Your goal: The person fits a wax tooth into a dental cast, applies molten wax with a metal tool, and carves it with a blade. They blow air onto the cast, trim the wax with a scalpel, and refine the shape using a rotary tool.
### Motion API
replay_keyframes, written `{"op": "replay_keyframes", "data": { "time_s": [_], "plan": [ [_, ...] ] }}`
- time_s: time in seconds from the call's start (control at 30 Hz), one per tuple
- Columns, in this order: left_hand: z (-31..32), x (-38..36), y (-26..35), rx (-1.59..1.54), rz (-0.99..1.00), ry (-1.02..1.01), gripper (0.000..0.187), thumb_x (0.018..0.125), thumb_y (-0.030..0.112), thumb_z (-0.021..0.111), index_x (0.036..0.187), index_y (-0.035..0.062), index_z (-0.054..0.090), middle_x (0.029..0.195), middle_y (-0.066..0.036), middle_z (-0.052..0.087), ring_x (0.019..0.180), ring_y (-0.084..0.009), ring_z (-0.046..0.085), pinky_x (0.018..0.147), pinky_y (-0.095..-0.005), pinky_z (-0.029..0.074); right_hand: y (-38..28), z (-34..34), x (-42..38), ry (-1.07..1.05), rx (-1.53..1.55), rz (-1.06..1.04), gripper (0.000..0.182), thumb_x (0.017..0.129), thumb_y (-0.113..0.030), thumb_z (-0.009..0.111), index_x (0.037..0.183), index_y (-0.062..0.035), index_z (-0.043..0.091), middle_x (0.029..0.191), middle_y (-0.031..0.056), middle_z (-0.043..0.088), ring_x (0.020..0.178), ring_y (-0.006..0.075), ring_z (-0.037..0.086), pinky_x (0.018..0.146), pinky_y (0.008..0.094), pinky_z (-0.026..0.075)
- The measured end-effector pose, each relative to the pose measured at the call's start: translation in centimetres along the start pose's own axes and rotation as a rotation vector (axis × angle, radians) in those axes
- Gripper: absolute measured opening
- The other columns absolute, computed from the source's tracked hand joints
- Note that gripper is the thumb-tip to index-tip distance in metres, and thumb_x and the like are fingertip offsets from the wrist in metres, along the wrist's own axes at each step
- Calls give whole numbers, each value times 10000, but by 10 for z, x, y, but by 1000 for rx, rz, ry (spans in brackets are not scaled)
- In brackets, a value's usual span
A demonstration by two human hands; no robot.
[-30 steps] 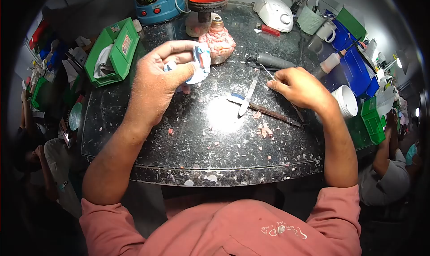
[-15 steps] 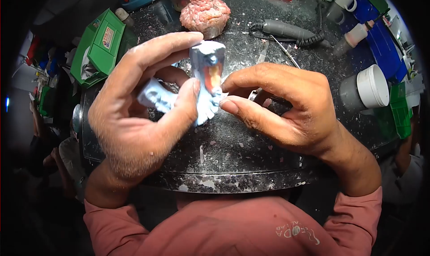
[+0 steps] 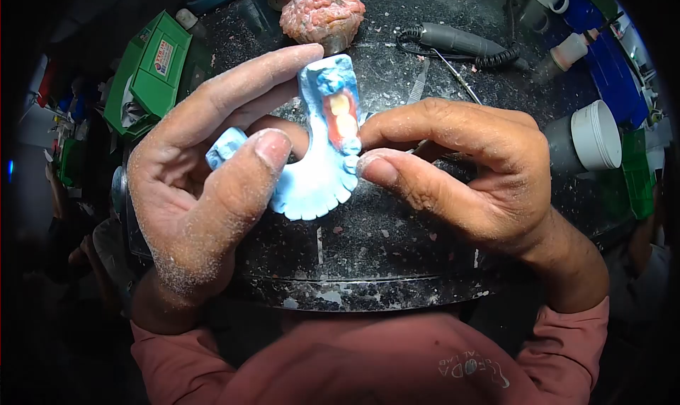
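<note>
The blue dental model (image 3: 315, 168) is at the centre of the frame, held up above the dark, speckled table (image 3: 382, 253) and lying between the two hands. Its curved row of teeth faces the lower part of the frame; a pink section (image 3: 336, 131) with pale teeth runs along its right arm.

The left hand (image 3: 195, 207), left of centre, grips the model, thumb over the near side of the arch and forefinger arched up to its top end. The right hand (image 3: 489, 157), right of centre, is partly closed, its thumb and forefinger tips slightly parted at the model's right edge; whether they pinch anything cannot be told.

At the upper left, a green bin (image 3: 146, 86) bears a white label (image 3: 163, 56) with red print, too small to read. White lettering (image 3: 471, 366) sits upside down on the pink shirt (image 3: 354, 362) at the lower right, "DA" among its letters.
</note>
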State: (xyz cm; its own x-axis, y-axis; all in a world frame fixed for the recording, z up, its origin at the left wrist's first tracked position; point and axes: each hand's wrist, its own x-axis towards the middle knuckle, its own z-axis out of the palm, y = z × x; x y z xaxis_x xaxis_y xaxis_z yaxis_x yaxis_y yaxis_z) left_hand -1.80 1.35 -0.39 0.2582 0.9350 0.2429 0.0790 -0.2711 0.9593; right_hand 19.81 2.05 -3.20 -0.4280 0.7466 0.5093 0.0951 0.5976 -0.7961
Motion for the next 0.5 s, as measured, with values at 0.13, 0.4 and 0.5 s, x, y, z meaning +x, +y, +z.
{"op": "replay_keyframes", "data": {
  "time_s": [0.13, 0.4, 0.5],
  "plan": [
    [7, 0, 0, 62, 46, 32, 547, 792, 144, 640, 1270, -92, 517, 1191, -263, 602, 988, -225, 648, 922, -344, 488, -7, 2, -1, -12, 121, 86, 213, 806, -32, 728, 999, 45, 682, 875, 138, 698, 706, 115, 662, 582, 204, 519],
    [8, 2, -5, -214, -326, -165, 631, 779, 362, 610, 1240, -55, 501, 1122, -182, 603, 903, -161, 592, 780, -285, 480, -4, 8, -5, -5, 160, 87, 238, 815, 1, 702, 1039, 63, 655, 891, 144, 699, 790, 150, 692, 630, 226, 560],
    [18, -4, -8, -292, -427, -99, 610, 850, 416, 519, 1223, -66, 514, 908, -85, 607, 724, -121, 550, 570, -253, 433, -1, 7, -5, -43, 106, 62, 222, 834, -13, 691, 1038, 66, 654, 870, 130, 703, 767, 138, 687, 639, 221, 546]
  ]
}}
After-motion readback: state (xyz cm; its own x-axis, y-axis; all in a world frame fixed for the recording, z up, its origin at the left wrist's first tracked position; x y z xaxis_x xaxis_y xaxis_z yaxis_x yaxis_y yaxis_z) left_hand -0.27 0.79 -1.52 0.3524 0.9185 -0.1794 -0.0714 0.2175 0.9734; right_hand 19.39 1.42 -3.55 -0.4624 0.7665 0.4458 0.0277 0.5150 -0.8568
